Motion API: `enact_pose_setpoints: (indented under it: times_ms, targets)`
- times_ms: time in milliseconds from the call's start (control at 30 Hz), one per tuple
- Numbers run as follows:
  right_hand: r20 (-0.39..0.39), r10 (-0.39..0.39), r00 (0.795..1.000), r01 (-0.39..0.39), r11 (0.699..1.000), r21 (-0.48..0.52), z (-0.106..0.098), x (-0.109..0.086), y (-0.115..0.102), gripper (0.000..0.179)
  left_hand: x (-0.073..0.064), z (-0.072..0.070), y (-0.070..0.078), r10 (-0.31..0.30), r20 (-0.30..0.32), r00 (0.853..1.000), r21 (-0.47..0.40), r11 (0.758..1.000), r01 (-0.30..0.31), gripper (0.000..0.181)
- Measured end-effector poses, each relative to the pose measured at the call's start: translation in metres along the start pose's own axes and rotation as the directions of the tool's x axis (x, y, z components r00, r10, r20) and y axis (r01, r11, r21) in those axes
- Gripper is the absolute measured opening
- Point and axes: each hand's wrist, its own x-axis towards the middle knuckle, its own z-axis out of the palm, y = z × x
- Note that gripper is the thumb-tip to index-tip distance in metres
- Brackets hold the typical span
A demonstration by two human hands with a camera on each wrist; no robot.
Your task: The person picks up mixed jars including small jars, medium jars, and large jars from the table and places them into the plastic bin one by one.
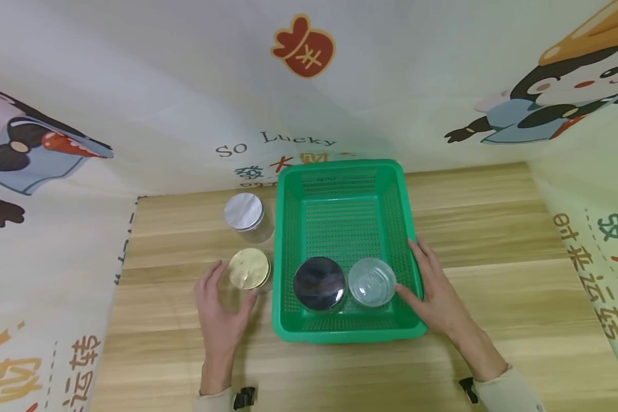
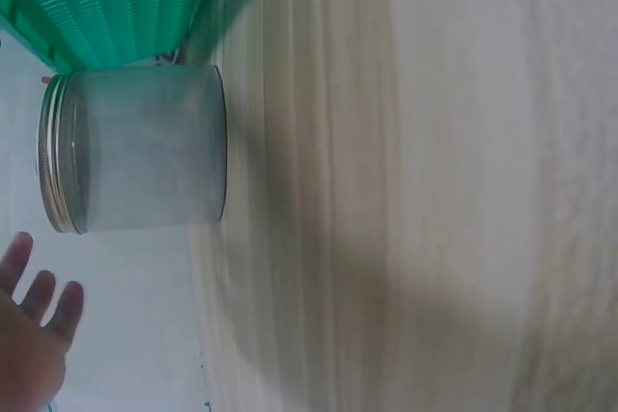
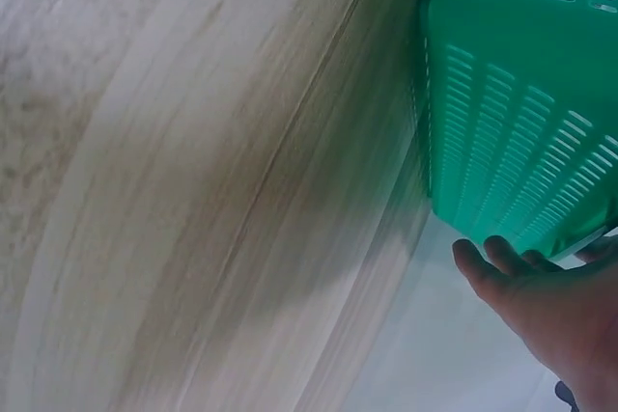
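A clear jar with a gold lid [image 1: 249, 269] stands on the table left of the green basket [image 1: 284, 246]. My left hand [image 1: 221, 309] is spread around its near left side, thumb and fingers apart; in the left wrist view the fingers [image 2: 37, 296] show beside the lid end of a clear jar [image 2: 150, 147]. My right hand [image 1: 438, 297] lies across the basket's right rim, thumb by the clear container [image 1: 372, 282] inside. Its other fingers extend along the rim and outer wall. A jar with a dark shiny lid [image 1: 319, 284] sits beside that container.
Behind the gold-lidded jar stands another clear jar with a silver lid [image 1: 244, 212], close to the basket's left wall. The wood-grain table [image 1: 494, 240] meets printed cloth walls [image 1: 185, 114] at the back and sides.
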Motion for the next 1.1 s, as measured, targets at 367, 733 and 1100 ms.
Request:
enact_pose_setpoints:
  times_ms: [367,733,1100]
  targets:
    - [-0.011,0.007,1.000,-0.006,1.000,0.022,0.003,-0.002,0.002,0.087,0.000,0.006,-0.001,-0.052,0.111,0.993,-0.006,0.999,0.053,0.083]
    - [0.006,0.008,1.000,-0.008,0.998,0.056,0.002,0.000,0.002,0.087,0.003,0.013,-0.007,-0.116,0.167,0.979,-0.008,0.993,0.119,0.084]
    - [0.022,0.041,0.999,-0.043,0.993,0.107,0.003,-0.001,0.002,0.088,0.004,0.016,-0.009,-0.113,0.176,0.978,-0.035,0.992,0.121,0.075]
